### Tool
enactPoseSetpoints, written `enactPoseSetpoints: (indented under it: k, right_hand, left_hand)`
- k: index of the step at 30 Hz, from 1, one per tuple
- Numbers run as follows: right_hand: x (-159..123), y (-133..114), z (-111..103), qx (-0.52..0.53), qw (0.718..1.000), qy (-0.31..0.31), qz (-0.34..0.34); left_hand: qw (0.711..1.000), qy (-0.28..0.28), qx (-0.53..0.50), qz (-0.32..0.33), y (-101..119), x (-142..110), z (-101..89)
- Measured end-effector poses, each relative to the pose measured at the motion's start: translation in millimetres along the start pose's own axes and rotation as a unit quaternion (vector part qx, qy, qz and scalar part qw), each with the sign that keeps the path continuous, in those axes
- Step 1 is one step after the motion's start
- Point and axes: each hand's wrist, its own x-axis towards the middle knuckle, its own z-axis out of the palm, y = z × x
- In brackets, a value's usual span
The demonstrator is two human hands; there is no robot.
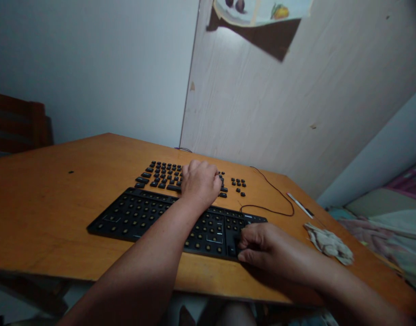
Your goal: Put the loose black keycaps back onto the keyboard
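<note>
A black keyboard (pixel 140 213) lies on the table with most of its keycaps off, showing rows of small yellowish key stems. Behind it, loose black keycaps (pixel 165 172) are laid out in rows. My left hand (pixel 200 181) reaches across the keyboard and rests over the middle of these keycaps, fingers bent down and closed, tips hidden. At the keyboard's right end, my right hand (pixel 258 244) is closed in a pinch against the key area; whatever is between its fingers is hidden. A few dark keycaps (pixel 232 250) sit on the keyboard beside it.
A small group of keycaps (pixel 239 183) lies farther right. The black cable (pixel 279 213) curves over the wooden table (pixel 58 194). A white pen-like stick (pixel 300 206) and a crumpled cloth (pixel 330 244) are at the right. The wall (pixel 126 68) stands behind, a chair (pixel 17 122) at left.
</note>
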Motion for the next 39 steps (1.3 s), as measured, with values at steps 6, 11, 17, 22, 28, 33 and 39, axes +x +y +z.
enactPoseSetpoints:
  k: [6,11,17,22,28,33,39]
  right_hand:
    - [-1,1,6,-0.002,1.000,0.007,0.011]
    - [-13,-7,6,-0.021,0.999,0.047,0.009]
    - [-23,-8,5,-0.032,0.997,0.066,-0.023]
    - [-25,-8,5,-0.043,0.997,0.052,-0.041]
    - [-26,-10,6,-0.050,0.996,0.051,-0.044]
    - [-28,-12,5,-0.045,0.997,0.049,-0.041]
    - [-11,12,-14,0.005,0.990,0.139,-0.013]
  left_hand:
    - [1.000,0.003,-0.004,0.002,0,0,0.2]
    - [1.000,0.001,-0.010,-0.002,0,0,-0.2]
    - [1.000,0.003,-0.010,0.003,0,0,-0.1]
    - [1.000,0.003,-0.005,0.002,0,1,-0.5]
    - [1.000,0.000,0.001,0.002,0,0,-0.7]
    - [1.000,-0.001,0.003,0.004,0,0,-0.5]
    - [1.000,0.001,-0.002,0.001,1,-1,-0.9]
